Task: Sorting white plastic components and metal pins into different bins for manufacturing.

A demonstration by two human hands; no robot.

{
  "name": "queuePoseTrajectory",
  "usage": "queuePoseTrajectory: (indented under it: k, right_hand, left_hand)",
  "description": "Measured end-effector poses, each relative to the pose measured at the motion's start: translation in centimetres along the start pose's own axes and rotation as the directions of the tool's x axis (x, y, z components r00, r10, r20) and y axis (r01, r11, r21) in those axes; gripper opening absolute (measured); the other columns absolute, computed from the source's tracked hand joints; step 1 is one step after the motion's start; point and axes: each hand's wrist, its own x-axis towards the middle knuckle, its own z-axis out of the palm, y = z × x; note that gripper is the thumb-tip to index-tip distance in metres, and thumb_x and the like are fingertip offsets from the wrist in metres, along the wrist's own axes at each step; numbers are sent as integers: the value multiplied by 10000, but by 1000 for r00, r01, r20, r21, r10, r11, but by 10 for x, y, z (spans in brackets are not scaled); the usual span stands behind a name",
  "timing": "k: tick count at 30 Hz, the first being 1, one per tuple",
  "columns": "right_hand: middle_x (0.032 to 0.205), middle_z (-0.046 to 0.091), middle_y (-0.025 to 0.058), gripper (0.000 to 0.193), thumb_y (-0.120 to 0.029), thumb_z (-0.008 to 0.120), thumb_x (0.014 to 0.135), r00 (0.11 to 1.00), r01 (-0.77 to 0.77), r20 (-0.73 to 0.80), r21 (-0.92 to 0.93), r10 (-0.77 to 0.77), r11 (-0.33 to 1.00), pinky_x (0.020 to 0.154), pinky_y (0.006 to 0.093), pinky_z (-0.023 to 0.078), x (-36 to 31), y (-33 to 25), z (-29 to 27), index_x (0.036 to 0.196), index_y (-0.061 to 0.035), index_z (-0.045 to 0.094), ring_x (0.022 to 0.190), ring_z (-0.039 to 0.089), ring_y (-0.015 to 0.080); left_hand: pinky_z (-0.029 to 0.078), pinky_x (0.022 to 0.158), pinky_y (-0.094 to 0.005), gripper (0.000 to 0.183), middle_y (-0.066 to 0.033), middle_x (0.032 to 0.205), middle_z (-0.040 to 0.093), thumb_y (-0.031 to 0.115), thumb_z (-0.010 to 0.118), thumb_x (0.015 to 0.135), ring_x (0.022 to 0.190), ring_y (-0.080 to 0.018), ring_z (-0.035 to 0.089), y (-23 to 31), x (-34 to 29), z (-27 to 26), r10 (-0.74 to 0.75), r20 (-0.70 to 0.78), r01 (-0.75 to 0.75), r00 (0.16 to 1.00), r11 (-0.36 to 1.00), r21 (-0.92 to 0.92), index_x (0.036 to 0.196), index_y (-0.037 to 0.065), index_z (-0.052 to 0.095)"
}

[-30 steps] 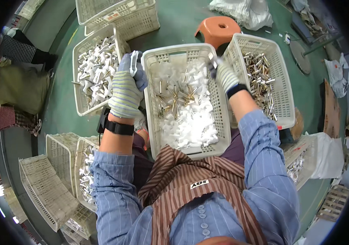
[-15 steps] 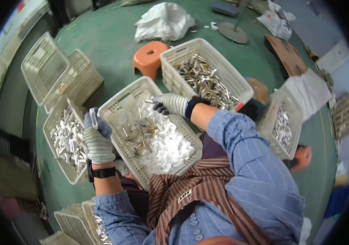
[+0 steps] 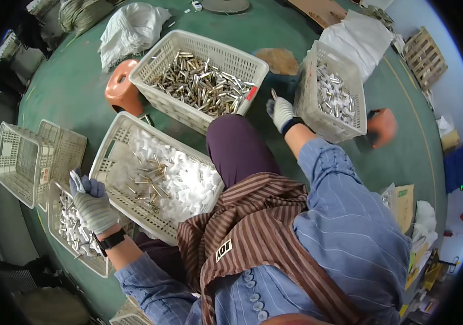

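Note:
Both my hands wear striped knit gloves with grey fingers. At the left, my left hand [image 3: 91,200] is closed on a small whitish piece [image 3: 78,182], above a crate [image 3: 103,269] of white and metal parts. Out to the right, my right hand [image 3: 282,112] pinches a small slim metal tube [image 3: 273,94], just left of another crate [image 3: 310,118] filled with silvery tubes and white parts. In front of me a tilted white crate [image 3: 103,157] holds brassy metal tubes [image 3: 153,181] and a heap of white plastic pieces [image 3: 190,184].
A large crate [image 3: 158,97] of loose metal tubes stands ahead, beside an orange stool [image 3: 123,86]. Stacked crates [image 3: 17,162] are at the far left. White sacks [image 3: 134,30] lie on the green floor. A second orange stool [image 3: 381,127] sits past the right crate.
My view has swung to the right. My right hand has moved from over the front crate out toward the right crate, with the tube. My left hand still holds its piece near the left crate.

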Motion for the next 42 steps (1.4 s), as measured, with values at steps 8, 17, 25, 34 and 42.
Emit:
queuePoseTrajectory:
  k: [8,17,25,34,42]
  right_hand:
    - [907,611,82,294,-279,571,908,812,576,434,-485,-391,658,686,312,466,30,-72,21,1029,-14,611,783,572,161]
    - [978,674,57,285,-200,532,944,114,873,774,-378,623,310,742,273,523,-177,116,219,1169,-44,612,883,634,138]
    - [832,698,168,327,-226,578,812,82,811,854,243,514,-532,709,429,535,-22,313,60,1042,-25,696,729,672,317]
    - [895,698,160,404,-359,585,848,-17,978,456,192,890,-80,720,404,523,-109,305,200,1163,-114,649,773,669,278]
    - [1093,655,136,261,-244,532,853,144,835,753,256,642,-487,968,462,395,-139,365,231,1050,-136,665,1071,599,294]
  left_hand:
    - [211,394,-234,216,69,555,333,301,467,1004,423,-67,262,-21,2,36,-21,-46,24,999,998,65,954,118,571]
    - [198,402,-252,241,59,531,352,259,447,993,418,-89,239,-13,1,-7,-9,-9,9,1000,999,-42,964,70,593]
    - [258,397,-235,208,41,556,409,300,536,962,432,-87,342,-8,5,15,136,668,380,732,732,-566,930,104,601]
    - [318,420,-237,264,36,603,469,335,537,963,452,-88,389,27,-18,-13,42,-35,-45,999,995,-92,977,80,606]
    - [305,405,-236,352,41,571,469,460,529,955,441,-84,420,3,-25,-31,-82,-223,69,971,996,-63,913,128,638]
